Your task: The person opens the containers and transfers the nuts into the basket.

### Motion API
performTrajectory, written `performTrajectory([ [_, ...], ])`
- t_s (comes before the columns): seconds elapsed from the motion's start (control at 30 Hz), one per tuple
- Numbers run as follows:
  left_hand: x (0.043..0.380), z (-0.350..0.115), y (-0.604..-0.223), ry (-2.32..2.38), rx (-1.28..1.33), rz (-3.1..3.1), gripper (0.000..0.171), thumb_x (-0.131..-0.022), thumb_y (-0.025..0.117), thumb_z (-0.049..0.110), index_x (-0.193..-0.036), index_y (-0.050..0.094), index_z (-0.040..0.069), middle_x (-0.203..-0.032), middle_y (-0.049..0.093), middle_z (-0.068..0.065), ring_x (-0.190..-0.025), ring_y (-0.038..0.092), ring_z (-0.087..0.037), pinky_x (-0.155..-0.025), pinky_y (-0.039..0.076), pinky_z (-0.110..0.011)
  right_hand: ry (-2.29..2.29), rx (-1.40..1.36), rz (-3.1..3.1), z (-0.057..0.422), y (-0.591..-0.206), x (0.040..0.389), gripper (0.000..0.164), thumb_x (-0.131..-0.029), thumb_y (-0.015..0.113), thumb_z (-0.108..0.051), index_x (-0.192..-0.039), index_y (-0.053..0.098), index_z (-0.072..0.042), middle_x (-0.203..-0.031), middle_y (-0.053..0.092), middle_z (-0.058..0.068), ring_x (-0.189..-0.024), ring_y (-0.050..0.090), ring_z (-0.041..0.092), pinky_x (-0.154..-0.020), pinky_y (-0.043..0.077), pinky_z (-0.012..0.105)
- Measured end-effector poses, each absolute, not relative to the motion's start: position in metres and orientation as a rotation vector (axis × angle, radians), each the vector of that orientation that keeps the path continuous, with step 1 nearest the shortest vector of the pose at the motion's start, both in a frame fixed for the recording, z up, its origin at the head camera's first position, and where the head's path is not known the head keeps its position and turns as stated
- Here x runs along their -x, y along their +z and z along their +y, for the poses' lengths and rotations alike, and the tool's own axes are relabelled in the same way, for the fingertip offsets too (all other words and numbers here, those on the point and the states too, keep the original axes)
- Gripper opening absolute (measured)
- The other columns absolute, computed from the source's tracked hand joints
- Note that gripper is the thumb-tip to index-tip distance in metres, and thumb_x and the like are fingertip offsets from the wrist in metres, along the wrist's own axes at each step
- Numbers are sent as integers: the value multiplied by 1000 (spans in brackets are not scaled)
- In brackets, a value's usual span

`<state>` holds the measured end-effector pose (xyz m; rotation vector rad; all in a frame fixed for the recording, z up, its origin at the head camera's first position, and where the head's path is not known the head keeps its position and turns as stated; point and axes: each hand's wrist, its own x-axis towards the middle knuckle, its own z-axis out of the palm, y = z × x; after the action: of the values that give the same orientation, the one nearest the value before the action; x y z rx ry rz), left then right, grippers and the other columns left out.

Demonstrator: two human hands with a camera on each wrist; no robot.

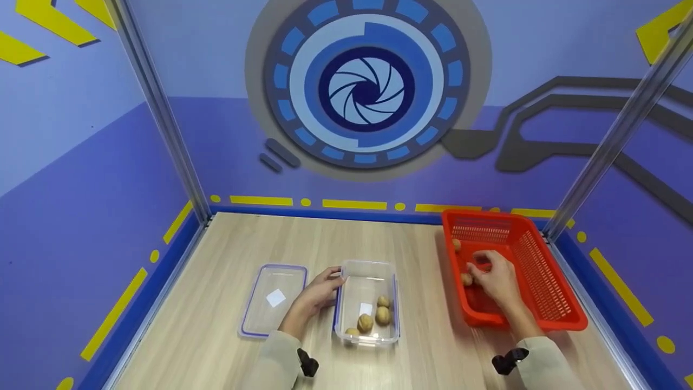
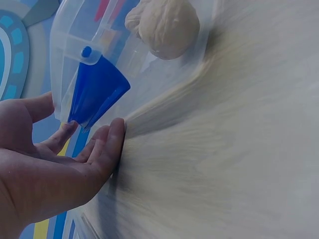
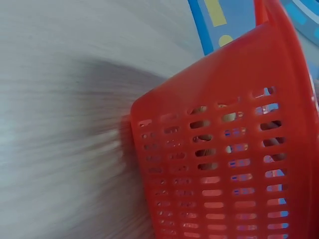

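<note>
My left hand [image 1: 320,292] holds the left side of a clear plastic food container [image 1: 368,342], its thumb at the rim. In the left wrist view, a fingertip touches the blue latch [image 2: 99,89], while the other fingers extend loosely below it. Several walnuts [image 1: 365,323] lie toward the container's near end. Over on the right, my right hand [image 1: 497,276] reaches into a red plastic basket [image 1: 547,276], fingers bent and thumb apart from them. One walnut [image 1: 466,279] lies right at the thumb; another walnut [image 1: 457,245] sits farther back along the basket's left wall.
The container's clear lid [image 1: 260,303], edged in blue and bearing a white label, lies flat left of my left hand. Beneath everything is a light wooden table [image 1: 422,254], bounded by blue-purple panels [image 1: 216,146] and metal posts [image 1: 162,108]. Perforated basket sides fill the right wrist view.
</note>
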<state>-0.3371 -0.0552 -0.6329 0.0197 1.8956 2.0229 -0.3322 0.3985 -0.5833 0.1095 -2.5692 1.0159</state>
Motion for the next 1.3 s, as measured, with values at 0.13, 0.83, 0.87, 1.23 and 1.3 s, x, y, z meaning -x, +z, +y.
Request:
performTrajectory([
  [0.13, 339, -56, -635, 2028, -26, 1890, 53, -109, 58, 17, -157, 43, 2, -147, 51, -23, -127, 61, -40, -97, 58, -48, 1032, -133, -2495, 388, -576, 330, 30, -96, 81, -16, -120, 71, 0, -116, 71, 17, -107, 68, 34, -93, 56, 57],
  [0.83, 338, -54, -635, 2026, -31, 1899, 52, -110, 57, 17, -158, 43, 2, -150, 50, -25, -129, 61, -41, -100, 57, -51, 1016, -658, -2263, 276, -557, 318, 32, -80, 92, 1, -106, 75, -4, -102, 72, 10, -93, 70, 23, -81, 63, 47],
  [0.87, 338, -54, -635, 2027, -29, 1898, 52, -110, 56, 17, -158, 43, 3, -150, 50, -25, -129, 61, -41, -100, 57, -51, 1031, -658, -2270, 272, -559, 316, 32, -80, 92, 1, -106, 75, -5, -101, 73, 9, -93, 71, 23, -81, 63, 47],
  [1.23, 338, -53, -637, 2041, -36, 1882, 54, -109, 56, 16, -158, 39, 0, -150, 47, -27, -131, 58, -42, -101, 56, -52, 1067, -733, -2313, 233, -579, 302, 30, -83, 89, -2, -108, 75, -7, -102, 74, 10, -93, 73, 25, -83, 64, 47],
  [1.3, 338, -53, -636, 2046, -33, 1875, 55, -109, 56, 17, -159, 38, 0, -151, 46, -26, -133, 57, -43, -102, 55, -52, 1074, -742, -2327, 227, -582, 299, 29, -84, 89, -3, -109, 74, -8, -104, 74, 10, -94, 73, 24, -84, 64, 46],
])
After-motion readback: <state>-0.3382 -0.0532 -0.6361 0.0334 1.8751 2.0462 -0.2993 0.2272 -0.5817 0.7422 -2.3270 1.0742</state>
